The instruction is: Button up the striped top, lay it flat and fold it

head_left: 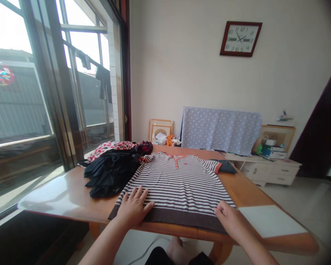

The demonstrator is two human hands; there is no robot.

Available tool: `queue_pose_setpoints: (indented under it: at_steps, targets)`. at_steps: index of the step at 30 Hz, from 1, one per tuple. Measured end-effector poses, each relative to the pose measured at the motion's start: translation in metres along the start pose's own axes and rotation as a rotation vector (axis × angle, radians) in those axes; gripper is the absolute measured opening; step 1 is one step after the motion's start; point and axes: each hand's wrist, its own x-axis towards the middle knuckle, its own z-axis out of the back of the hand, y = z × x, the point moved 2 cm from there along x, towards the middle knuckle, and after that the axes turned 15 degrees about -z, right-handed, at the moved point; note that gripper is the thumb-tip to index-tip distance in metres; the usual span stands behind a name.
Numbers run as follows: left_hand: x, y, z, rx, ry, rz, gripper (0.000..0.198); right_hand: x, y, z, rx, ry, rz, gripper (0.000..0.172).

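A short-sleeved shirt (179, 184) with dark and white stripes lies spread out on the wooden table, its orange-trimmed collar and buttons away from me. Its dark ribbed hem runs along the table's near edge. My left hand (134, 206) rests flat on the shirt's lower left part, fingers spread. At the lower right side, my right hand (227, 217) has its fingers curled closed on the shirt's fabric near the hem. The fingertips are partly hidden.
Left of the shirt lies a heap of dark clothes (110, 173) with a red-and-white patterned cloth (113, 149) on top. A dark folded cloth (224, 166) lies beside the right sleeve, and a white sheet (273, 221) on the table's (251, 187) right. Behind stands a low cabinet (276, 171).
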Motion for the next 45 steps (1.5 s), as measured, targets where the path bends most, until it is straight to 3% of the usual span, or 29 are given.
queue_pose_setpoints:
  at_steps: [10, 20, 29, 34, 45]
  targets:
    - [-0.005, -0.001, 0.008, -0.013, -0.010, 0.046, 0.082, 0.010, -0.011, -0.014, -0.023, -0.004, 0.044, 0.019]
    - [-0.015, 0.010, 0.009, 0.026, -0.023, 0.126, 0.087, 0.004, -0.001, -0.004, -0.009, -0.029, 0.050, 0.020]
    - [-0.010, 0.011, 0.010, 0.023, 0.007, 0.142, 0.087, 0.006, -0.008, -0.010, 0.012, -0.012, 0.078, 0.019]
    - [-0.004, 0.009, 0.013, 0.039, -0.033, 0.126, 0.083, 0.008, -0.012, -0.014, 0.009, -0.010, 0.071, 0.019]
    - [-0.002, 0.012, 0.005, 0.047, 0.039, 0.119, 0.081, 0.008, -0.012, -0.018, -0.016, -0.018, 0.081, 0.022]
